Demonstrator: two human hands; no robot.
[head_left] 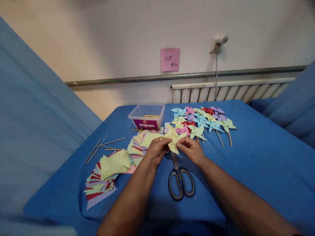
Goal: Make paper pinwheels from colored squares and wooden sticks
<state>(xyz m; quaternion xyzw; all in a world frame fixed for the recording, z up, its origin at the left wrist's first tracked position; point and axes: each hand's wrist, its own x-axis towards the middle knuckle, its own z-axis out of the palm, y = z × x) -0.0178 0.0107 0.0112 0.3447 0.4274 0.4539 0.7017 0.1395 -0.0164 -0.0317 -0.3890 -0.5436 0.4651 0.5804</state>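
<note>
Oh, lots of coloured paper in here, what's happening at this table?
A person is folding a yellow paper piece with both hands, the left hand and right hand pinching it from either side above a pair of scissors lying on the blue cloth. A cluster of finished pinwheels on sticks lies behind. Stacks of cut paper squares sit to the left, with loose wooden sticks and a plastic box nearby.

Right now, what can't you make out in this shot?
Head view only:
- Yellow paper piece: its fold lines under the left hand and right hand are covered by fingers.
- Scissors: blade tips hidden behind the hands.
- Pink note: writing too small.
- Plastic box: label blurred.
</note>
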